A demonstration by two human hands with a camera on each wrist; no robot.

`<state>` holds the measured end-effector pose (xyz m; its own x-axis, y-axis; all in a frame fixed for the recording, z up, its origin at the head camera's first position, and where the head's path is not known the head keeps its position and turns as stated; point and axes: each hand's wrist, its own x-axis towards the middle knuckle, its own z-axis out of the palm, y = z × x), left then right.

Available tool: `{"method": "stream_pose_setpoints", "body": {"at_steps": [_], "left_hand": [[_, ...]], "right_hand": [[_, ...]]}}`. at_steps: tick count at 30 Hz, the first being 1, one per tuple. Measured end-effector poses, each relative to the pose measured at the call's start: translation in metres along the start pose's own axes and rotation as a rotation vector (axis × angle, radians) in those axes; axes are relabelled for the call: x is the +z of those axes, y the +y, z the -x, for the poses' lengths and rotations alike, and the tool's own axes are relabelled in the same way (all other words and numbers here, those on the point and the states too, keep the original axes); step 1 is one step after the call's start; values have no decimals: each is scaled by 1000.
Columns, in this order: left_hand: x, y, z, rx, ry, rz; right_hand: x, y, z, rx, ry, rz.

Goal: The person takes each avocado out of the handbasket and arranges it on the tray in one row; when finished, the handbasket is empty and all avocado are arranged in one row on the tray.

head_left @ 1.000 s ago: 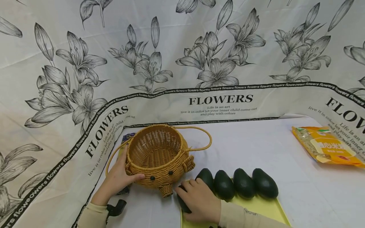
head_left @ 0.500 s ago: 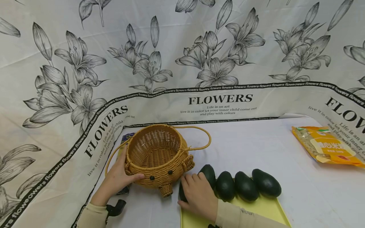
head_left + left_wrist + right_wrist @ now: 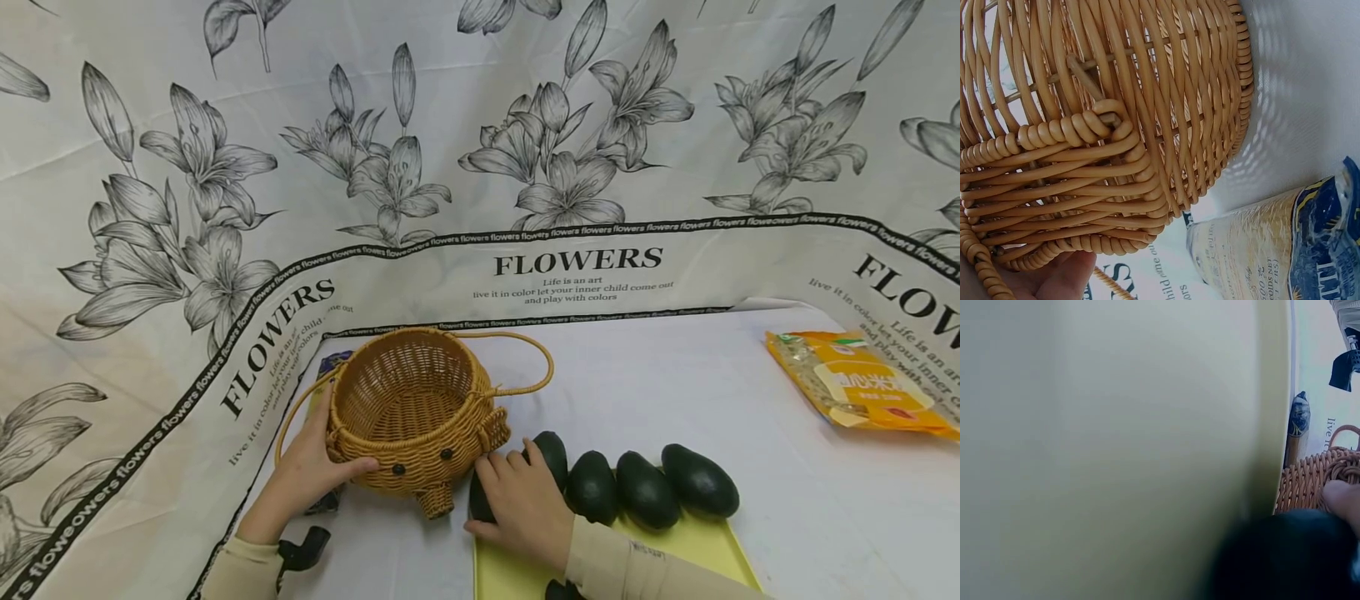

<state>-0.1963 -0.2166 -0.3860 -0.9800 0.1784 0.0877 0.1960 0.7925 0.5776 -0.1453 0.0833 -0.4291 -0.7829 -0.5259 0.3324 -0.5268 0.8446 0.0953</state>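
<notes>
A wicker basket (image 3: 412, 417) with an animal face, two loop handles and a snout stands on the white cloth, its inside showing bare. My left hand (image 3: 306, 458) holds its left side, thumb on the front; in the left wrist view fingers (image 3: 1069, 275) show beneath a woven ear. My right hand (image 3: 525, 508) grips the leftmost dark green avocado (image 3: 482, 500), mostly covered by the fingers, at the left edge of a yellow tray (image 3: 510, 575). In the right wrist view this avocado (image 3: 1285, 562) is a dark blur. Several more avocados (image 3: 592, 487) lie in a row to its right.
An orange food packet (image 3: 877, 383) lies at the far right. Behind the basket's left side is a clear and blue bag (image 3: 1260, 250) with printed lettering. Flower-printed cloth (image 3: 577, 283) rises behind the table.
My right hand has shifted slightly away from me around the leftmost avocado. The neighbouring avocados have moved a little and turned. My left hand and the basket have hardly moved.
</notes>
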Motion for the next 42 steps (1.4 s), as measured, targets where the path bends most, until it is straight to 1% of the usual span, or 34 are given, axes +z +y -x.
{"method": "stream_pose_setpoints", "body": {"at_steps": [9, 12, 15, 18, 20, 22, 24, 27, 30, 33, 35, 38, 40, 42], "left_hand": [[0, -1, -1, 0, -7, 9], [1, -1, -1, 1, -5, 12], [1, 0, 0, 5, 1, 7], [1, 0, 0, 5, 5, 5], [1, 0, 1, 6, 8, 7], [1, 0, 1, 8, 12, 5], [1, 0, 1, 12, 15, 3], [1, 0, 0, 12, 13, 6], [2, 0, 0, 3, 5, 15], [1, 0, 0, -5, -4, 17], [1, 0, 0, -7, -5, 19], [1, 0, 0, -3, -4, 16], [1, 0, 0, -3, -4, 16], [1, 0, 0, -2, -5, 14]], "right_hand": [[-10, 8, 5, -26, -76, -33], [-12, 9, 6, -46, -74, -42], [-16, 10, 8, -71, -50, -52], [-20, 12, 11, -88, -4, -81], [-26, 16, 15, -83, 30, -110], [-33, 22, 19, -57, 57, -136], [-41, 33, 24, -8, 82, -155], [-55, 55, 33, 93, 137, -170], [-67, 85, 48, 214, 205, -184], [-74, 115, 68, 353, 225, -199], [-75, 132, 83, 462, 182, -209], [-72, 151, 106, 618, 38, -236], [-68, 161, 119, 686, -67, -256], [-63, 166, 129, 720, -140, -283]]}}
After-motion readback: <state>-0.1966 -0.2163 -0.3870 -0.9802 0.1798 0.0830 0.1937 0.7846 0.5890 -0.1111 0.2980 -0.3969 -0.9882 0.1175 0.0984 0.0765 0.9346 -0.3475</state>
